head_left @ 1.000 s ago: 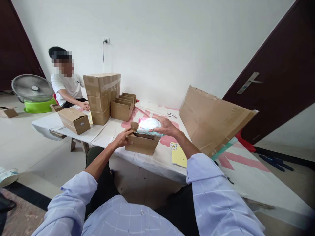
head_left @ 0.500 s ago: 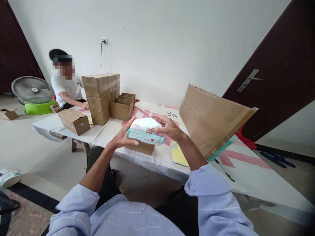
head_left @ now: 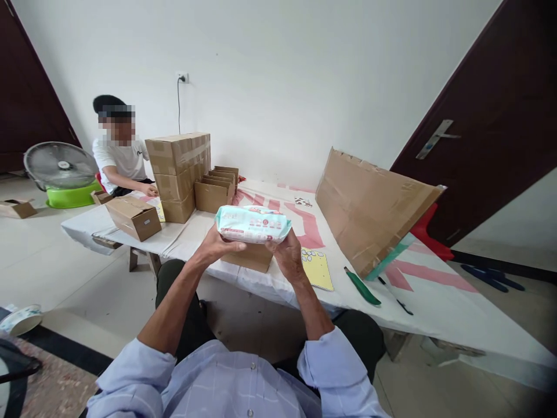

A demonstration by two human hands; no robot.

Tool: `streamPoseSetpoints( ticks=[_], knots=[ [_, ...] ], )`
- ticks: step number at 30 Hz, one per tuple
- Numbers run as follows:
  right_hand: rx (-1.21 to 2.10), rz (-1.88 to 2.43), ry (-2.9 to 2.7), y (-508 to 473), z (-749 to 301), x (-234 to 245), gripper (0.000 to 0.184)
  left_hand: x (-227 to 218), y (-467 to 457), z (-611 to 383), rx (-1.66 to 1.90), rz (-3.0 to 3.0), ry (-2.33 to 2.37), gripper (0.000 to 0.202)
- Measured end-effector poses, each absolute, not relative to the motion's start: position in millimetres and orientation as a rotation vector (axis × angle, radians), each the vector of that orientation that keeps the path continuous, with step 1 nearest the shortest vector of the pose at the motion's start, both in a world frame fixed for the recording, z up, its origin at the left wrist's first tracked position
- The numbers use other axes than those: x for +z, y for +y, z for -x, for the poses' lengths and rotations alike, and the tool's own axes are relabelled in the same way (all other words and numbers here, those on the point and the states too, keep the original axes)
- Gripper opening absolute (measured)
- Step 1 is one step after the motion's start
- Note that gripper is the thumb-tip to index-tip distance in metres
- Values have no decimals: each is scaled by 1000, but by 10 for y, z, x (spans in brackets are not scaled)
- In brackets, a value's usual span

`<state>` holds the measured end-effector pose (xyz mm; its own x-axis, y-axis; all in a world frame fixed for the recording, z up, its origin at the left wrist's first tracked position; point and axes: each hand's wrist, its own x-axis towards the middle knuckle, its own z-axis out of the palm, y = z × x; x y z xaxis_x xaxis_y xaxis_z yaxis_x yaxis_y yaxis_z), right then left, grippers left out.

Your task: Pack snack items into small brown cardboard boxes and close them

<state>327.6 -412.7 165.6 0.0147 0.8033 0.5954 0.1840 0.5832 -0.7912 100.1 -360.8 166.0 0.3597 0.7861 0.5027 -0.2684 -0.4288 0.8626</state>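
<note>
While clamped on the ends of a soft pale-blue pack [head_left: 253, 224] with the left hand [head_left: 214, 246] and right hand [head_left: 287, 253], holding it up, long side facing this way. Cannot tell the grip on the far side, hidden behind the pack. Just under the 2 hands, partly hidden by the pack, a brown box [head_left: 247, 258] on the table [head_left: 185, 235]. Just right of the right hand, a yellow card [head_left: 318, 270]; farther right, a long green tool [head_left: 362, 287] and a thin black pen [head_left: 395, 295]. Past the right hand, a big brown board [head_left: 369, 203], tilted. Past the left hand, a row of open boxes [head_left: 214, 195], next to a stack of taped boxes [head_left: 176, 180], 3 high. Left of the left hand, 1 closed box [head_left: 134, 217]. Far left of the left hand, a person [head_left: 124, 159] in a white shirt, near a fan [head_left: 63, 165].
</note>
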Motion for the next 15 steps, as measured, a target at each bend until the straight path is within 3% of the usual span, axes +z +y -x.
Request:
streamPoseSetpoints(
  ticks=[4,15],
  knots=[
    [581,1007,-1412,-4179,-3213,1340,80,1511,-3669,-954,1226,-1701,508,98],
    [792,1109,-1247,-3915,-3313,138,76,292,-3271,-1130,949,-1468,659,89]
  ],
)
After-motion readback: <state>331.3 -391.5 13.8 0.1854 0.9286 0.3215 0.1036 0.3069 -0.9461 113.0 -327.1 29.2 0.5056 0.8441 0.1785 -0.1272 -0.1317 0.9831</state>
